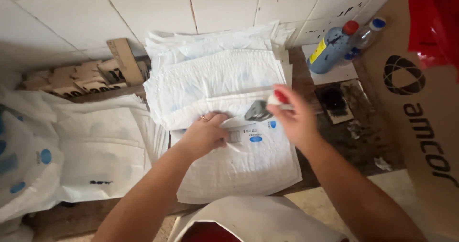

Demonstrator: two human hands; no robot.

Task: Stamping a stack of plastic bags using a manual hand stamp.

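Observation:
My left hand [204,136] presses flat on a stack of white woven sacks [224,103], its fingers at the fold of the top sack beside a small grey printed square. A ring shows on one finger. My right hand [295,117] hovers just right of it, holding a small stamp [262,109] with a grey base and a red-and-white handle, blurred by motion. The stamp is a little above the top sack, near its blue oval marks.
More white sacks [91,151] with blue dots lie at the left. Brown cardboard pieces [91,74] lean against the tiled wall. A blue bottle [330,48] and a clear bottle [366,36] lie at back right by a dark ink pad [334,101]. A cardboard box [420,103] stands right.

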